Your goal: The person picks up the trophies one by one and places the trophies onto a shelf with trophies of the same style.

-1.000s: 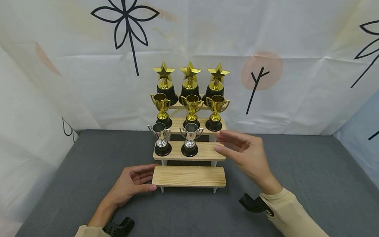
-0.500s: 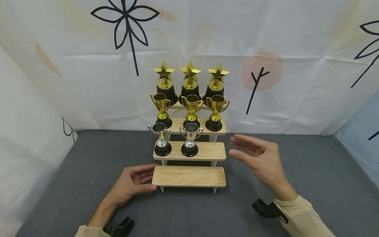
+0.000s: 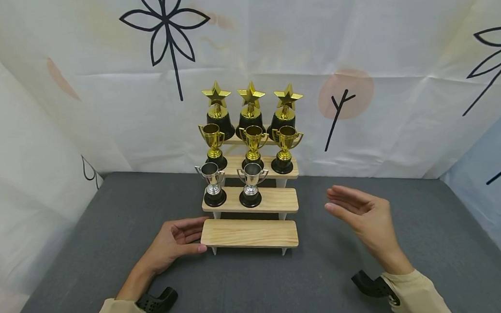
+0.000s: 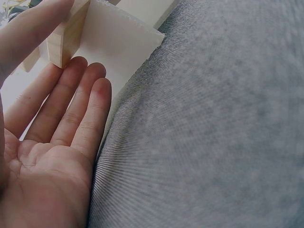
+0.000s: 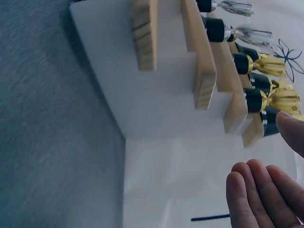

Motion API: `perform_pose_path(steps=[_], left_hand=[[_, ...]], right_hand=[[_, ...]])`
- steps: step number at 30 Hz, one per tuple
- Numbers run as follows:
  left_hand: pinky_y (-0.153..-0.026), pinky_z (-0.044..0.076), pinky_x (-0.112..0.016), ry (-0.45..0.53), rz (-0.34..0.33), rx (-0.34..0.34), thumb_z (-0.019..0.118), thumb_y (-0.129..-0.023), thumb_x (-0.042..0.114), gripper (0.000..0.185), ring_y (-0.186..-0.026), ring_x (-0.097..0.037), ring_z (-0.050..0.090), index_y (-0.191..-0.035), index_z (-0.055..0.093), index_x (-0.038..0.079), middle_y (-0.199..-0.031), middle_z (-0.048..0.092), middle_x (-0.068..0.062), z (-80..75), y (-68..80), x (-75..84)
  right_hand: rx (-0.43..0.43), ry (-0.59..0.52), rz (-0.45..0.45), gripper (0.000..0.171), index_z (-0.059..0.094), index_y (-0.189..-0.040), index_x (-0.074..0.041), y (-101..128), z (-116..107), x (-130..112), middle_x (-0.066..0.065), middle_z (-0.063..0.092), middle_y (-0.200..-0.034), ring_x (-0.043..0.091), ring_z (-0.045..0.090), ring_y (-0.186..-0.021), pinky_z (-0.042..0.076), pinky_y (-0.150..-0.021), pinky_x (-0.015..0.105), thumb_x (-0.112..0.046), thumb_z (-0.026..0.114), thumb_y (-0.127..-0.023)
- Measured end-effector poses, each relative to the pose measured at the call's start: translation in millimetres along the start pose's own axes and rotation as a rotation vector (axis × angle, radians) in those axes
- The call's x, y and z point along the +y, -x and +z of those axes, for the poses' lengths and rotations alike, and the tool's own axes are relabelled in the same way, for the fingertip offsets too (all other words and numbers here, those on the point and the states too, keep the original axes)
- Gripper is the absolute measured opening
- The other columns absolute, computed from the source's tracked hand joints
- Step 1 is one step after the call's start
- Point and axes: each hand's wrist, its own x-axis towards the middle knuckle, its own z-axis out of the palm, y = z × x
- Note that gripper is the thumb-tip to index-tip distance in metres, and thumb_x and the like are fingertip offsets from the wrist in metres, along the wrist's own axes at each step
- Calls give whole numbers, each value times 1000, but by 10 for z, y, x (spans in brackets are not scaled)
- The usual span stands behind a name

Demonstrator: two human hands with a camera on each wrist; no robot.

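Observation:
A wooden four-step display stand (image 3: 249,233) with white side supports stands mid-table. My left hand (image 3: 175,244) touches the left end of its bare lowest step; in the left wrist view the fingers (image 4: 90,109) extend straight against the plank's end, thumb along its other side. Over the table to the right of the stand, apart from it, my right hand (image 3: 368,218) holds nothing, fingers loosely bent. Two silver cup trophies, left (image 3: 213,183) and middle (image 3: 251,183), occupy the second step. Three gold cup trophies (image 3: 254,141) line the third, and three gold star trophies (image 3: 251,98) the top.
The dark grey table (image 3: 260,296) ends at a pale cloth backdrop (image 3: 406,131) with flower line drawings behind the stand. Another cloth wall (image 3: 28,167) rises at the left. Each wrist wears a black strap, left (image 3: 158,301) and right (image 3: 370,286).
My right hand has moved away from the right end of the second step, rightward and slightly toward me. The left hand, stand and trophies have stayed in place.

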Motion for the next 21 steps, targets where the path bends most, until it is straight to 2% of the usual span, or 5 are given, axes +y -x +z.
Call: perform_pose_path(steps=[5, 15, 21], left_hand=[[-101, 55, -32, -1, -11, 3, 79, -82, -9, 67, -118, -15, 64, -138, 46, -21, -139, 48, -41, 8, -3, 7], [-101, 55, -32, 8, -8, 0, 79, -82, -9, 66, -118, -17, 65, -138, 46, -22, -138, 48, -41, 6, -4, -1], [-101, 55, -32, 12, -7, 2, 79, -82, -10, 67, -118, -17, 65, -138, 45, -22, -139, 48, -41, 5, 0, 3]], right_hand=[[38, 29, 30, 44, 65, -126, 12, 34, -121, 63, 7, 75, -114, 16, 72, -103, 62, -86, 29, 11, 78, -84], [67, 19, 14, 44, 63, -127, 13, 32, -274, 150, 8, 74, -114, 15, 71, -104, 61, -87, 27, 13, 75, -85], [116, 28, 38, 43, 64, -127, 12, 19, -385, 245, 6, 75, -112, 12, 71, -102, 60, -87, 24, 11, 75, -86]])
